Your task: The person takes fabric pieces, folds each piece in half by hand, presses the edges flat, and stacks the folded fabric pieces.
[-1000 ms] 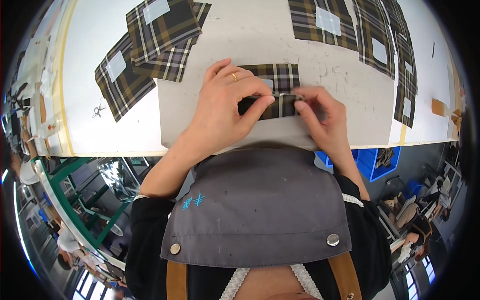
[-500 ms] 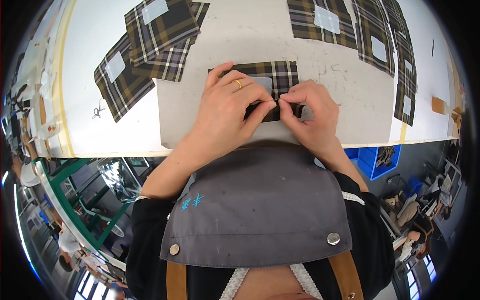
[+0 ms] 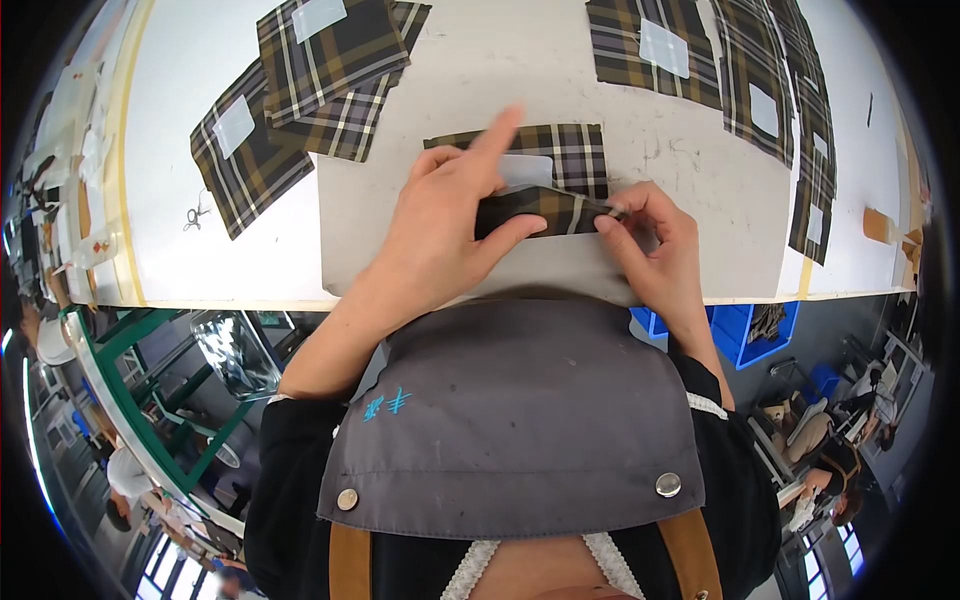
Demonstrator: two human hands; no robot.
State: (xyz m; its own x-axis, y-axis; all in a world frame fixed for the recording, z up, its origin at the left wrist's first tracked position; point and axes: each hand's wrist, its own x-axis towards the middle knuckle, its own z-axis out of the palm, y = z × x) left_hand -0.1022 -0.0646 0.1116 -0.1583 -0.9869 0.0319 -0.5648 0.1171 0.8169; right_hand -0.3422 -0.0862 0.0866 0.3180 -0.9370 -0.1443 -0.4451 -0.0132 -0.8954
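Observation:
In front of me on the grey board lies a dark plaid fabric piece, its near edge folded up. A translucent whitish patch sits on the piece, partly behind the fold. My left hand is over the fabric's left part, thumb stretched along the fold and index finger raised, blurred by motion. The fingers of that hand are spread and do not grip. At the fold's right end, my right hand pinches the fabric between thumb and fingers.
More plaid pieces with whitish patches overlap at the upper left; others line the upper right. Small scissors rest left of the grey board. Blue bins stand below the table edge at right. People appear in the background.
My hands were pinching a thin thread-like strand together over the fabric; now they are apart. The right hand has moved right onto the fabric's edge, and the left index finger has lifted.

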